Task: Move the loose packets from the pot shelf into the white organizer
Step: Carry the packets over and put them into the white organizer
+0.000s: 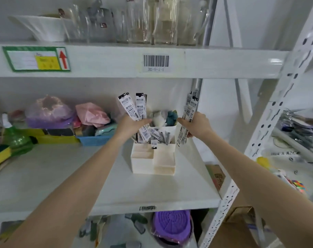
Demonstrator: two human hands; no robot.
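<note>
The loose packets (132, 109), long white sleeves printed in black, stood fanned in my left hand (132, 125), which was closed around their middles, their lower ends dipping toward the back compartment of the white organizer (153, 158). My right hand (197, 125) was closed on a second bundle of packets (188, 119), held upright just beside the organizer's right wall. More packets already lay jumbled in the rear compartment; the stepped front trays looked bare. The organizer sat on the white shelf (62, 172), near its right end, with a blue basket (95, 140) and bagged goods to the left. To finish the step well, I judged each bundle should be squared, lowered end-first into the tall rear slot and released only once seated, one hand at a time, to avoid tipping the organizer.
</note>
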